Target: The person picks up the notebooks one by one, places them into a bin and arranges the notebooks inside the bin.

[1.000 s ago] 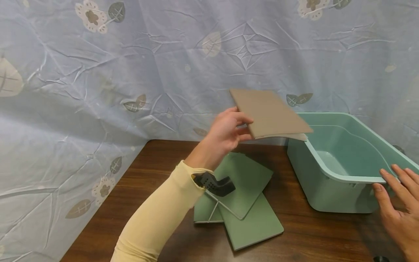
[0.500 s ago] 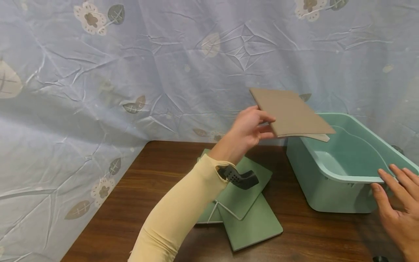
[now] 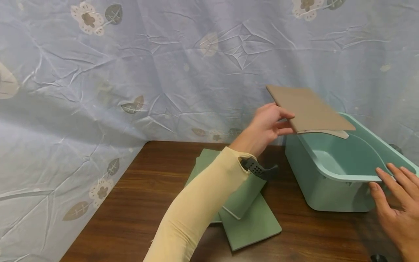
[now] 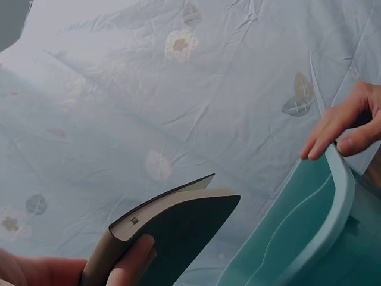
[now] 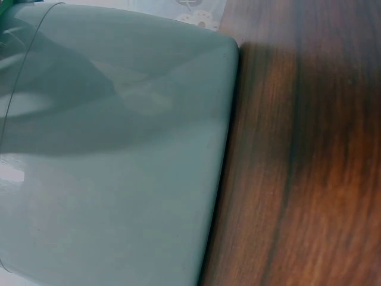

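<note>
My left hand (image 3: 270,122) pinches a tan-covered notebook (image 3: 311,107) by its spine, thumb on top and fingers beneath. The notebook is raised, its far end over the left rim of a teal plastic bin (image 3: 327,174). In the left wrist view the notebook (image 4: 178,220) has its cover lifted a little from the pages. My right hand (image 3: 400,203) rests with spread, extended fingers on the bin's near rim at the right. In the right wrist view only the bin's outer wall (image 5: 131,155) and the tabletop show.
Several green notebooks (image 3: 253,223) lie overlapping on the dark wooden table (image 3: 154,193), partly hidden by the left sleeve (image 3: 196,203). A floral cloth (image 3: 183,65) hangs behind and at the left of the table. The bin stands at the table's right side.
My left hand has carried the tan notebook to the right, from beside the bin to over its left rim. The right hand stays on the rim.
</note>
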Available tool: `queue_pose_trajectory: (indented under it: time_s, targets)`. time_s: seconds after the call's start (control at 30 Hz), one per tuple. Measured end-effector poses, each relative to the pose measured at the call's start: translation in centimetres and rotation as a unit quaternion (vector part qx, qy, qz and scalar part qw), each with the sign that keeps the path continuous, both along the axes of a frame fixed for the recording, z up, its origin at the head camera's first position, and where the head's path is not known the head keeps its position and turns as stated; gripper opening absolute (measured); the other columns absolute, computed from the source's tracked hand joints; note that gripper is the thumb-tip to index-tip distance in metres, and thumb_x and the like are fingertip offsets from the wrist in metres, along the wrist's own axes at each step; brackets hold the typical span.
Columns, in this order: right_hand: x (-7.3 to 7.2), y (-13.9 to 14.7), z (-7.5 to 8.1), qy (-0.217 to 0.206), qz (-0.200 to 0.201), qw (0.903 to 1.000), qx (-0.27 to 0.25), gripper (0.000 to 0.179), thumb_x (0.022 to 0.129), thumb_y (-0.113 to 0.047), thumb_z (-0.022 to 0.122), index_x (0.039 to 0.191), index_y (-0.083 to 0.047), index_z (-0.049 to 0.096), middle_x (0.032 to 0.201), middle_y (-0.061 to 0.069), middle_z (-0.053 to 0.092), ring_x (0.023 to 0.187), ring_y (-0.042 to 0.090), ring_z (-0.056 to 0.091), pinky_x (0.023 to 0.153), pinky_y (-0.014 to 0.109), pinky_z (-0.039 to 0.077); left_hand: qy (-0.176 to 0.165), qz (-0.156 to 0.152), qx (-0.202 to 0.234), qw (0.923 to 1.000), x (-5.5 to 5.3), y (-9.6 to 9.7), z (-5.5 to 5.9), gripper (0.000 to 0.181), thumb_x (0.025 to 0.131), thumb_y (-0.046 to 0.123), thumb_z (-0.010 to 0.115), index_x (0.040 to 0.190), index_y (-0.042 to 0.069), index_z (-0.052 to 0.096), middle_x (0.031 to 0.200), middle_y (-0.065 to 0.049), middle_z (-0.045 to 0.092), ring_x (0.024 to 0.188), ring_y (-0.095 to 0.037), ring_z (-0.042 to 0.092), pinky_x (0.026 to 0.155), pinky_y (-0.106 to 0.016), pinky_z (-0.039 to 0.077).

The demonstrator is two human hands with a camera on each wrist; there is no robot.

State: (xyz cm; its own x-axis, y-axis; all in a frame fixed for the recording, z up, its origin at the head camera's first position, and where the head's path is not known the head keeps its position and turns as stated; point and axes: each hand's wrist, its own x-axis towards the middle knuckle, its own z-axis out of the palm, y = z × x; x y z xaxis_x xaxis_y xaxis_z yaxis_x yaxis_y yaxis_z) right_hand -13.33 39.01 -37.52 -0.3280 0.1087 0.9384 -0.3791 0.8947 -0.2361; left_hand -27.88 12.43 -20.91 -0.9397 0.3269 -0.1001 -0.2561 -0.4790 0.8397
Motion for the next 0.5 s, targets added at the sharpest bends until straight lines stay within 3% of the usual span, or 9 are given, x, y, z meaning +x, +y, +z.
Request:
queue_pose_trajectory:
  time_s: [0.33,0.5]
  targets:
    - [0.1,0.0,0.2,0.006,-0.015,0.9998,0.012,0.057,0.097,-0.052,0.056,0.122,-0.002,0.068,0.138,0.016,0.059,0.136,0.040,0.046,0.121,0.051,0.025,-0.028,0.036,0.021,0.9987,-0.3,3.3,0.4,0.043,0.077,-0.020,0.065,0.107,0.009,0.069,0.090,-0.016,0.069,0.092,-0.043,0.072,0.081,-0.061,0.056]
    - [0.2,-0.2,0.5,0.005,-0.023,0.9995,0.019,0.057,0.098,-0.051,0.055,0.123,-0.002,0.068,0.137,0.018,0.059,0.136,0.040,0.047,0.121,0.052,0.024,-0.044,0.042,0.032,0.9976,-0.3,4.7,0.3,0.061,0.076,-0.022,0.066,0.126,0.013,0.062,0.093,-0.017,0.068,0.093,-0.045,0.071,0.082,-0.062,0.055]
